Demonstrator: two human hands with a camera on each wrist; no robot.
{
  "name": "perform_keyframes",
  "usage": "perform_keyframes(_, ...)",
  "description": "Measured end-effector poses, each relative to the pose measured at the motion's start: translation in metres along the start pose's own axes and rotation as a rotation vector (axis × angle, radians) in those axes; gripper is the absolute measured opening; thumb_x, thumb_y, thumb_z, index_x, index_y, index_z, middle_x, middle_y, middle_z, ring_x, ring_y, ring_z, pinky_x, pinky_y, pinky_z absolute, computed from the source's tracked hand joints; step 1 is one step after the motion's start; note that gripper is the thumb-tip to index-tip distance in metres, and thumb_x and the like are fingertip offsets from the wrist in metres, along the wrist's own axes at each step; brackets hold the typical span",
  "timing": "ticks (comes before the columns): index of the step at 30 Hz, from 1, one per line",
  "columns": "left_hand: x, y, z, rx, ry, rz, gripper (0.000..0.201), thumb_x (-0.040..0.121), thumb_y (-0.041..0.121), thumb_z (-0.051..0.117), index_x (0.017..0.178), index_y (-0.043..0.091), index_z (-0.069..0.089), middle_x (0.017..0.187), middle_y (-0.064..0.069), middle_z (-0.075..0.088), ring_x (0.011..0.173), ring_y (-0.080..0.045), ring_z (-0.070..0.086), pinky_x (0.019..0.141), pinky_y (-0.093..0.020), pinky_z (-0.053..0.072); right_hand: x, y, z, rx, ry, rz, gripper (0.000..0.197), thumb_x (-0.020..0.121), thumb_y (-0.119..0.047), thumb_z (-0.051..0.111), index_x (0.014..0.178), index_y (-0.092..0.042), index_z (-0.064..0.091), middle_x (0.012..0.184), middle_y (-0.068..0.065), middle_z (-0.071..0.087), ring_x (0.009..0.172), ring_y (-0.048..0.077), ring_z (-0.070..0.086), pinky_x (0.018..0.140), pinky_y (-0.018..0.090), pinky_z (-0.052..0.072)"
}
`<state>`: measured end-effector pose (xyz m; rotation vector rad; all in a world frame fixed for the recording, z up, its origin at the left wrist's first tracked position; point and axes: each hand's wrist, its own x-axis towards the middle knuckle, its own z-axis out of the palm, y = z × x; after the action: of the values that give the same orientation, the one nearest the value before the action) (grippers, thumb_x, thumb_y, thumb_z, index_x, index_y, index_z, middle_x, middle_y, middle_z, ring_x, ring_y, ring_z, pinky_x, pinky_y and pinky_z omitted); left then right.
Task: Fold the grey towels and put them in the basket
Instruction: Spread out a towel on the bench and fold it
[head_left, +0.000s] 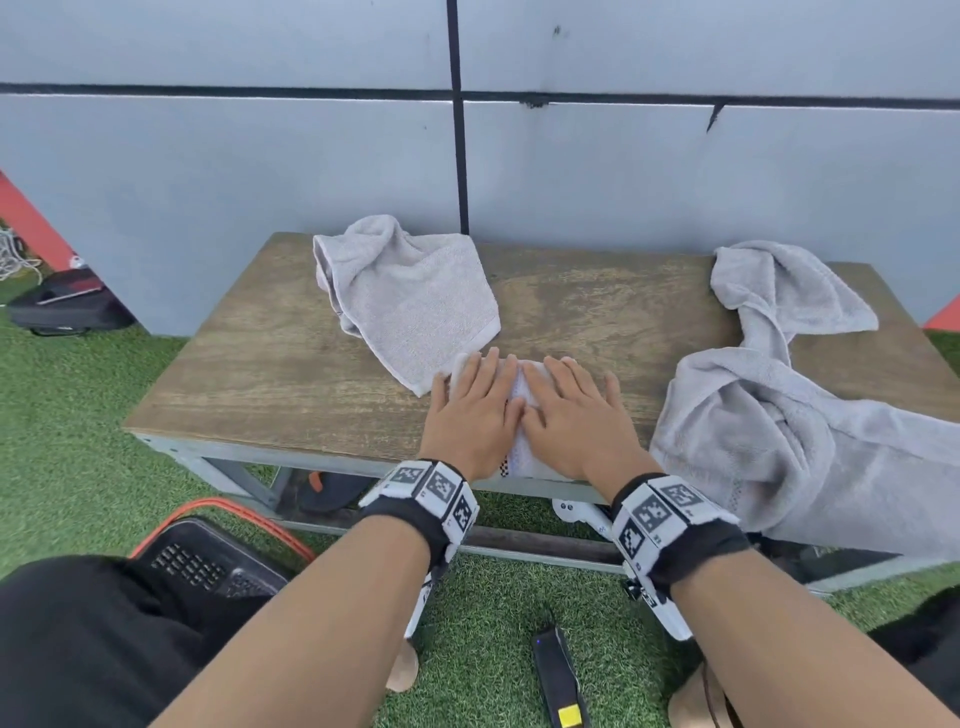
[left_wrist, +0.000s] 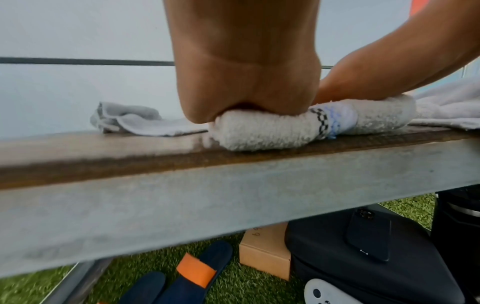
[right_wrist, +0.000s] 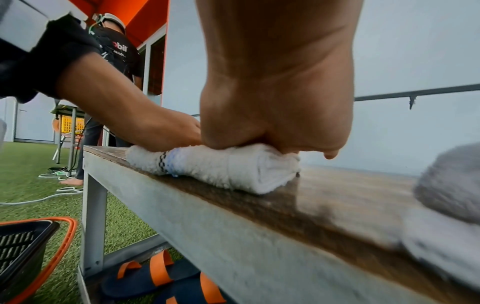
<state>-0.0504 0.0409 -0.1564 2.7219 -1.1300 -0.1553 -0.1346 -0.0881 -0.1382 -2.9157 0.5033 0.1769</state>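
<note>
- Against the pale panelled wall (head_left: 675, 171) stands a low wooden bench (head_left: 270, 374) on a grey metal frame, set on green artificial turf (head_left: 67, 447).
- Over the bench's right end lies the big grey towel (head_left: 769, 431), crumpled, one part bunched near the wall and the rest spilling past the front edge.
- At the back centre of the bench rests a smaller grey towel (head_left: 415, 306), loosely doubled over, its near corner touching the white cloth under the hands.
- On the turf by the bench's left leg sits the black basket (head_left: 208, 561) with an orange rim; what it holds is not visible.
- At the front edge of the bench lies a white rolled towel (right_wrist: 233, 166) with a blue band and a black chequered stripe, well apart from the basket.
- The left hand (head_left: 475, 410) lies flat on the left part of that roll, fingers straight and pressing down.
- The right hand (head_left: 576, 410) lies flat beside it on the right part, fingers extended, its thumb side touching the left hand.
- Under the bench lie dark blue sandals (right_wrist: 161, 273) with orange straps, a cardboard box (left_wrist: 265, 253) and a dark phone (left_wrist: 369, 236) on a black bag.
</note>
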Motion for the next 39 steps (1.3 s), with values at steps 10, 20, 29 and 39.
perform_keyframes(10, -0.034, 0.007, -0.017, -0.124, 0.251, -0.090, 0.056, 0.105, 0.038, 0.029, 0.154, 0.011, 0.027, 0.167, -0.014, 0.009, 0.156, -0.027, 0.001, 0.123, -0.048, 0.017, -0.027, 0.007, -0.040, -0.272, 0.071, 0.210, 0.054, 0.096, -0.062, 0.033, 0.093, -0.019, 0.065, 0.102, 0.005, 0.070, 0.102, 0.025, 0.064, 0.107, 0.048, 0.030)
perform_keyframes(20, -0.034, 0.015, 0.015, -0.208, 0.081, -0.052, 0.060, 0.107, 0.045, 0.015, 0.161, 0.023, 0.002, 0.169, 0.005, -0.006, 0.155, -0.017, 0.002, 0.126, -0.045, 0.008, -0.023, 0.014, 0.009, 0.158, 0.064, 0.004, 0.060, 0.106, -0.046, 0.021, 0.161, -0.026, 0.007, 0.169, -0.006, -0.007, 0.155, 0.014, -0.009, 0.125, 0.051, 0.009)
perform_keyframes(29, -0.026, 0.008, 0.002, -0.432, 0.016, -0.123, 0.059, 0.107, 0.018, 0.026, 0.161, 0.017, 0.003, 0.169, 0.000, 0.003, 0.155, -0.011, 0.002, 0.125, -0.037, -0.004, -0.019, 0.017, 0.022, 0.224, 0.059, 0.044, 0.061, 0.107, -0.048, 0.017, 0.161, -0.029, -0.003, 0.167, -0.002, -0.020, 0.152, 0.015, -0.023, 0.126, 0.048, -0.001)
perform_keyframes(39, -0.050, 0.013, -0.001, -0.408, -0.007, -0.217, 0.060, 0.105, 0.029, 0.031, 0.161, 0.017, 0.014, 0.169, 0.002, 0.004, 0.155, -0.013, -0.003, 0.124, -0.043, -0.006, -0.045, 0.016, 0.023, 0.183, 0.040, 0.020, 0.065, 0.107, -0.050, 0.021, 0.162, -0.022, 0.000, 0.168, 0.006, -0.014, 0.154, 0.020, -0.019, 0.121, 0.033, -0.011)
